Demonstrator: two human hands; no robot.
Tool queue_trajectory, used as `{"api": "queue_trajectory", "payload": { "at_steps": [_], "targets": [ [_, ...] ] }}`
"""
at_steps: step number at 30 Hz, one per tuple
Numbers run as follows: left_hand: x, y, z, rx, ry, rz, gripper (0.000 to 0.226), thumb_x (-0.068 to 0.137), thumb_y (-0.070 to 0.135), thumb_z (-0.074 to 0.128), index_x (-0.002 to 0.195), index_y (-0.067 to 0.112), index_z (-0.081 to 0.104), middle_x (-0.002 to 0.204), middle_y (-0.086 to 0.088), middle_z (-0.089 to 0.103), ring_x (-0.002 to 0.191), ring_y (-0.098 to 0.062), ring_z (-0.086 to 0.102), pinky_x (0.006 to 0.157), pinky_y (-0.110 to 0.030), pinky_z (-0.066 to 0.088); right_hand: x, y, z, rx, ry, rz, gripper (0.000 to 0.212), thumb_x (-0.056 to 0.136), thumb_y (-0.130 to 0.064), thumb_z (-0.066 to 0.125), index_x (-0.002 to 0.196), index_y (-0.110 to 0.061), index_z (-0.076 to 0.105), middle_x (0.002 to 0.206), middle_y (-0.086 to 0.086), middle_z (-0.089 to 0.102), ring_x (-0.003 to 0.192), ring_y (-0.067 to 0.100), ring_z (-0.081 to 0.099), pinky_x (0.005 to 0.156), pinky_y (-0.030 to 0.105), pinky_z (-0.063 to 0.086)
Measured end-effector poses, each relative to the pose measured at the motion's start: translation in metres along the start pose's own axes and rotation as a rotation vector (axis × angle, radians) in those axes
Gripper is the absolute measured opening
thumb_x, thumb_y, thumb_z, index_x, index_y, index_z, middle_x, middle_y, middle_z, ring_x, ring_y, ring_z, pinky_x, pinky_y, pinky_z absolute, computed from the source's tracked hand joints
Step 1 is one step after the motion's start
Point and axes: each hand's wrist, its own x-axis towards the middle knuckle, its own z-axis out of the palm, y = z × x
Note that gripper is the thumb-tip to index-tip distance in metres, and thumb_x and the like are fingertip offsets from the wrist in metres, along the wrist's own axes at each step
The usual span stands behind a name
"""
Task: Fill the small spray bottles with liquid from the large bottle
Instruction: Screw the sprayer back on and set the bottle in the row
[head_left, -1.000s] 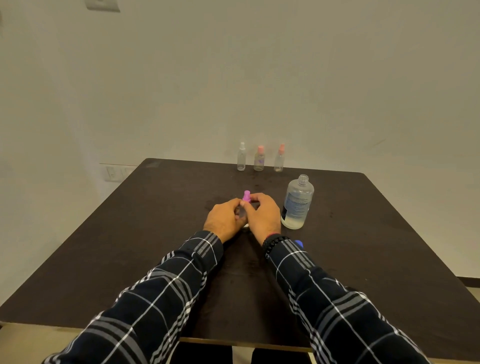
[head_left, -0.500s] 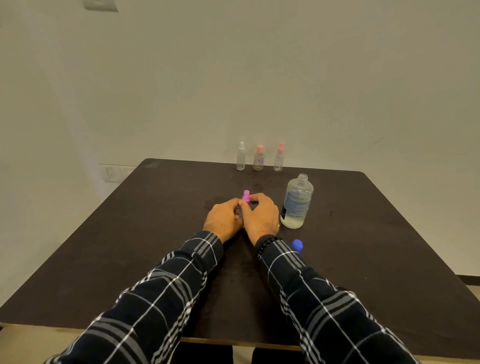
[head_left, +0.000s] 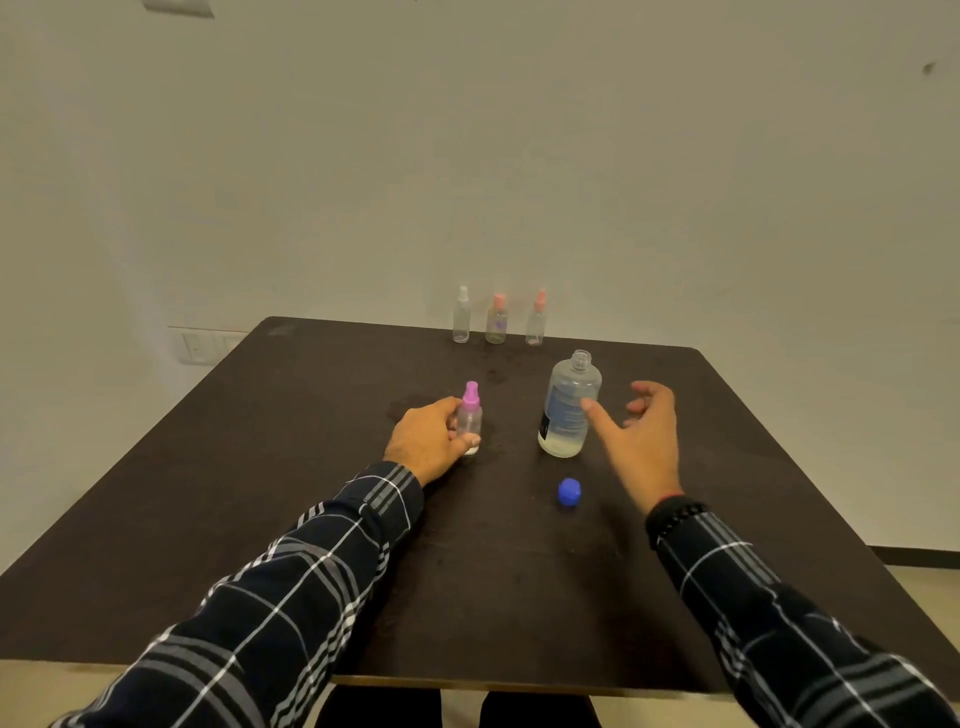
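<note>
A small clear spray bottle with a purple cap (head_left: 470, 421) stands upright on the dark table (head_left: 291, 467). My left hand (head_left: 428, 441) grips its body from the left. The large clear bottle (head_left: 569, 405), uncapped and holding a little liquid at the bottom, stands to the right. My right hand (head_left: 641, 439) hovers just right of it with fingers spread and loosely bent, thumb near the label, holding nothing. The large bottle's blue cap (head_left: 569, 491) lies on the table in front of it.
Three more small spray bottles stand in a row at the table's far edge: a white-capped one (head_left: 461, 317), a pink-capped one (head_left: 497, 319) and another pink-capped one (head_left: 536, 319). A plain wall rises right behind them.
Both hands were together on the purple-capped bottle. Now my right hand has let go and moved right, beside the large bottle, while my left hand keeps holding the small bottle.
</note>
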Motion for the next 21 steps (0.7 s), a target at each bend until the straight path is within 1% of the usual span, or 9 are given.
{"api": "queue_trajectory", "payload": {
  "at_steps": [1, 3, 4, 6, 9, 11, 13, 16, 21],
  "targets": [
    [0.000, 0.000, 0.000, 0.001, -0.006, 0.000, 0.041, 0.089, 0.040, 0.071, 0.125, 0.026, 0.058, 0.102, 0.008, 0.068, 0.093, -0.010, 0.063, 0.088, -0.033, 0.052, 0.009, 0.005, -0.002, 0.002, -0.100, 0.022, 0.075, 0.081, -0.045, 0.081, 0.140, -0.023, 0.042, 0.127, -0.003, 0.051, 0.111, 0.014, 0.055, 0.089, 0.030, 0.047],
    [0.000, 0.001, -0.001, 0.002, -0.014, 0.001, 0.041, 0.089, 0.039, 0.072, 0.125, 0.025, 0.058, 0.105, 0.007, 0.068, 0.095, -0.011, 0.063, 0.090, -0.033, 0.052, 0.023, 0.011, 0.001, 0.005, -0.264, 0.026, 0.081, 0.082, -0.039, 0.081, 0.148, -0.021, 0.038, 0.140, -0.001, 0.050, 0.123, 0.016, 0.052, 0.098, 0.032, 0.046],
    [0.000, 0.002, -0.002, -0.006, -0.017, -0.001, 0.041, 0.089, 0.038, 0.072, 0.125, 0.025, 0.058, 0.106, 0.007, 0.068, 0.095, -0.010, 0.062, 0.090, -0.032, 0.051, 0.028, 0.014, 0.005, 0.020, -0.319, 0.017, 0.081, 0.082, -0.035, 0.082, 0.149, -0.022, 0.038, 0.142, -0.002, 0.050, 0.127, 0.017, 0.051, 0.102, 0.033, 0.045],
    [0.001, 0.002, -0.003, -0.025, -0.030, -0.003, 0.040, 0.088, 0.037, 0.074, 0.123, 0.025, 0.059, 0.106, 0.008, 0.068, 0.094, -0.009, 0.063, 0.090, -0.031, 0.051, 0.035, 0.015, 0.013, 0.086, -0.389, -0.002, 0.076, 0.083, -0.029, 0.082, 0.146, -0.023, 0.041, 0.140, -0.004, 0.053, 0.127, 0.016, 0.052, 0.102, 0.032, 0.044],
    [0.006, -0.002, -0.004, -0.068, -0.056, -0.005, 0.040, 0.087, 0.035, 0.075, 0.121, 0.024, 0.060, 0.104, 0.008, 0.069, 0.092, -0.008, 0.064, 0.089, -0.031, 0.053, 0.040, 0.015, 0.020, 0.157, -0.411, -0.010, 0.067, 0.083, -0.023, 0.081, 0.142, -0.021, 0.047, 0.134, -0.004, 0.059, 0.124, 0.015, 0.057, 0.097, 0.027, 0.046],
    [0.013, -0.004, -0.006, -0.086, -0.081, 0.009, 0.044, 0.086, 0.033, 0.077, 0.125, 0.023, 0.060, 0.106, 0.008, 0.069, 0.093, -0.006, 0.065, 0.091, -0.030, 0.053, 0.044, 0.016, 0.021, 0.186, -0.419, -0.007, 0.063, 0.084, -0.020, 0.080, 0.140, -0.020, 0.049, 0.131, -0.005, 0.062, 0.121, 0.013, 0.059, 0.094, 0.022, 0.047],
    [0.025, -0.002, -0.008, -0.076, -0.107, 0.032, 0.051, 0.086, 0.032, 0.077, 0.131, 0.021, 0.057, 0.111, 0.006, 0.069, 0.096, -0.008, 0.066, 0.091, -0.027, 0.051, 0.048, 0.020, 0.019, 0.179, -0.438, -0.012, 0.062, 0.084, -0.020, 0.080, 0.139, -0.021, 0.051, 0.129, -0.006, 0.064, 0.119, 0.010, 0.061, 0.096, 0.024, 0.050],
    [0.054, 0.011, -0.011, -0.040, -0.108, 0.092, 0.049, 0.086, 0.033, 0.076, 0.130, 0.021, 0.058, 0.116, 0.003, 0.068, 0.102, -0.013, 0.065, 0.090, -0.027, 0.049, 0.052, 0.022, 0.016, 0.147, -0.460, -0.019, 0.062, 0.084, -0.022, 0.081, 0.139, -0.020, 0.052, 0.128, -0.007, 0.065, 0.117, 0.006, 0.062, 0.101, 0.028, 0.051],
    [0.121, 0.046, 0.005, -0.055, -0.137, 0.199, 0.049, 0.086, 0.031, 0.076, 0.129, 0.017, 0.058, 0.123, -0.002, 0.067, 0.108, -0.017, 0.065, 0.093, -0.029, 0.049, 0.054, 0.023, 0.015, 0.110, -0.470, -0.033, 0.059, 0.085, -0.022, 0.080, 0.137, -0.025, 0.051, 0.127, -0.011, 0.064, 0.113, -0.002, 0.062, 0.097, 0.021, 0.051]
  ]
}}
